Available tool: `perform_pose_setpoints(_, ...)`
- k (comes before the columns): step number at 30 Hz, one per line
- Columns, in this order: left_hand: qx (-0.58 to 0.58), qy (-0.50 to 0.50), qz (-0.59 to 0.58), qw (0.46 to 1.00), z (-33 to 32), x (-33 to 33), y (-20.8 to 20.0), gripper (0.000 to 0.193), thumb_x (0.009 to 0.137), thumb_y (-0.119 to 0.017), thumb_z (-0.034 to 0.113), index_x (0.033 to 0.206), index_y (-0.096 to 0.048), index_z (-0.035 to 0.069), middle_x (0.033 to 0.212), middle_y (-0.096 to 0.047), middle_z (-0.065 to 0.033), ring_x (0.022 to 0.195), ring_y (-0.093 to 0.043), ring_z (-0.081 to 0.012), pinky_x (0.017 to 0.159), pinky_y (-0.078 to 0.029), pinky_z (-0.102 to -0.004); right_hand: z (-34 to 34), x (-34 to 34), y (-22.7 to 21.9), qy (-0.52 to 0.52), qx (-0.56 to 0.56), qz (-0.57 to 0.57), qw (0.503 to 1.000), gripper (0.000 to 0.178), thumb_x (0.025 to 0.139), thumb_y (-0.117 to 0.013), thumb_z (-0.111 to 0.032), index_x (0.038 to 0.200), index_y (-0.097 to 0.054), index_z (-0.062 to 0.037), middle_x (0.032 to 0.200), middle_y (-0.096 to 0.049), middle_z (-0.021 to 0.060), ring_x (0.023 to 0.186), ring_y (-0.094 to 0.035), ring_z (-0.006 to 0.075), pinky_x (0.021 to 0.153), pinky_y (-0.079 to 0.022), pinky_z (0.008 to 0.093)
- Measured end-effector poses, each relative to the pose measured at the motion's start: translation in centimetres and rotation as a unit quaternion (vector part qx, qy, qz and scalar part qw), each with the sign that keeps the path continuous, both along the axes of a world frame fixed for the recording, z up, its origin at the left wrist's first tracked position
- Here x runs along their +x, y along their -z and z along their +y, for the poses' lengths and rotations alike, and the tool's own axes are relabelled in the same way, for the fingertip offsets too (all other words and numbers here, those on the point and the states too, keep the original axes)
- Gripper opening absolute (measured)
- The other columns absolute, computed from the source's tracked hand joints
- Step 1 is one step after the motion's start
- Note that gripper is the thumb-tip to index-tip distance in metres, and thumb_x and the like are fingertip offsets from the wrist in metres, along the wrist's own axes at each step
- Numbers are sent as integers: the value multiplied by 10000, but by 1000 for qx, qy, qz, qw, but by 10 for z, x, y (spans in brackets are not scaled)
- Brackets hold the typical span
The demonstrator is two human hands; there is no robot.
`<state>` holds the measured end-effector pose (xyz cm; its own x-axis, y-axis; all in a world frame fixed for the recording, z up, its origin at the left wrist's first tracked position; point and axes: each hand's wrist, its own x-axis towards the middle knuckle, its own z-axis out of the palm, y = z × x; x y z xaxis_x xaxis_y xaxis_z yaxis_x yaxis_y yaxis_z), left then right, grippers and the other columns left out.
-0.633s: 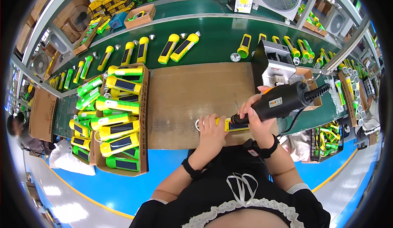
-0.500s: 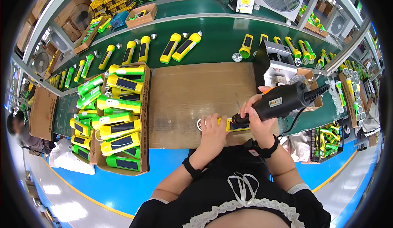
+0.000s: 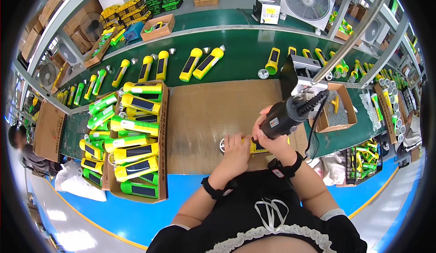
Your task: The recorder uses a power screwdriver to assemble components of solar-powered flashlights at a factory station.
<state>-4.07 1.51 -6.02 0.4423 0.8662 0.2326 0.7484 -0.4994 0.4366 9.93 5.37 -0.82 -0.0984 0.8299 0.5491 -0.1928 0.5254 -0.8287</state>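
Note:
A yellow flashlight (image 3: 258,147) with a dark panel lies across the cardboard sheet near its front edge. My left hand (image 3: 236,151) is closed over its head end and holds it down; part of the round white-rimmed head shows beside the fingers. My right hand (image 3: 271,140) is wrapped around a black electric screwdriver (image 3: 280,118), which leans over the flashlight with its cable end up and to the right. The hands hide the driver's tip, so I cannot tell whether it touches the flashlight.
Left of the cardboard sheet (image 3: 204,116), a carton (image 3: 162,162) is heaped with green and yellow flashlights. To the right are a black machine (image 3: 303,63) and a box (image 3: 337,126) of small grey parts with a yellow piece. Flashlights line the green belt (image 3: 236,48). A metal rod (image 3: 349,37) slants overhead.
My right hand has moved slightly left and tipped the electric screwdriver more upright. The metal rod has swung left. My left hand stays on the flashlight.

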Motion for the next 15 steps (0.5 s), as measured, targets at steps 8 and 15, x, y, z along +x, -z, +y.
perform_pose_setpoints(8,26,-3,39,999,7,0,4,554,643,-571,1,1177,-428,-27,1122,-438,-229,1107,-413,-393,1006,-239,-598,9,-1,-8,-51,-31,-24,998,501,704,-520,125,1132,-336,-60,728,-532,75,616,-531,131,572,-452,276)
perform_pose_setpoints(15,35,-28,108,993,0,3,2,609,681,-719,169,1202,-452,3,1155,-475,-191,1114,-447,-361,1011,-251,-589,-13,34,-44,18,58,129,990,537,789,-567,40,1253,-303,-14,733,-537,71,618,-546,141,591,-457,261)
